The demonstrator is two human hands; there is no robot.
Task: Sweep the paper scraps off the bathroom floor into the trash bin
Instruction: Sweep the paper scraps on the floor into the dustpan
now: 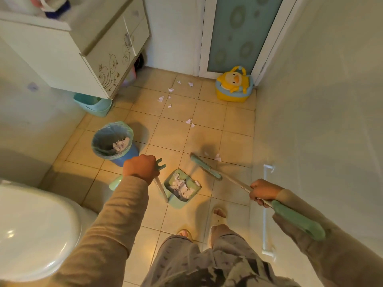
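Note:
My left hand (140,168) grips the upright handle of a green dustpan (180,189), which holds several white paper scraps. My right hand (262,191) is closed on the long handle of a green broom; its head (205,166) rests on the tiles just right of the dustpan. Two scraps (217,157) lie just beyond the broom head. More scraps (189,122) lie mid-floor, and a scattered group (170,94) sits farther back. A blue trash bin (113,140) with a liner, paper inside, stands left of the dustpan.
A white toilet (35,230) fills the lower left. A vanity cabinet (99,48) hangs at upper left with a teal basin (93,104) beneath. A yellow duck potty (235,84) sits by the door (242,32). My slippered feet (217,216) stand behind the dustpan. The wall runs along the right.

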